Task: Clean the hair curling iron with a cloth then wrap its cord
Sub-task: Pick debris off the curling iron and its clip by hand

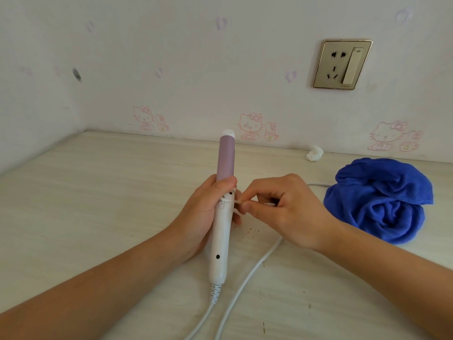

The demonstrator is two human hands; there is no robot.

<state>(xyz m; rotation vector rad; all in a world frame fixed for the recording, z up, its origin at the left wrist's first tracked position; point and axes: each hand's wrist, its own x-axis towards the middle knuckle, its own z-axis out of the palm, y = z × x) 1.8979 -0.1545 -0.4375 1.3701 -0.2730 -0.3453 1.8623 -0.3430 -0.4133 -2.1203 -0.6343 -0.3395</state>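
The curling iron has a white handle and a lilac barrel that points away from me. My left hand grips it around the middle and holds it just above the table. My right hand is beside the iron's right side, its thumb and forefinger pinched on the white cord where it meets the iron. The cord leaves the handle's near end, loops out of the frame's bottom edge, and runs back up under my right hand. A crumpled blue cloth lies on the table to the right, apart from both hands.
A pale wood-grain table meets a wall with cartoon stickers. A small crumpled white tissue lies near the wall. A wall socket with a switch is above right. Dark specks dot the table under my right hand.
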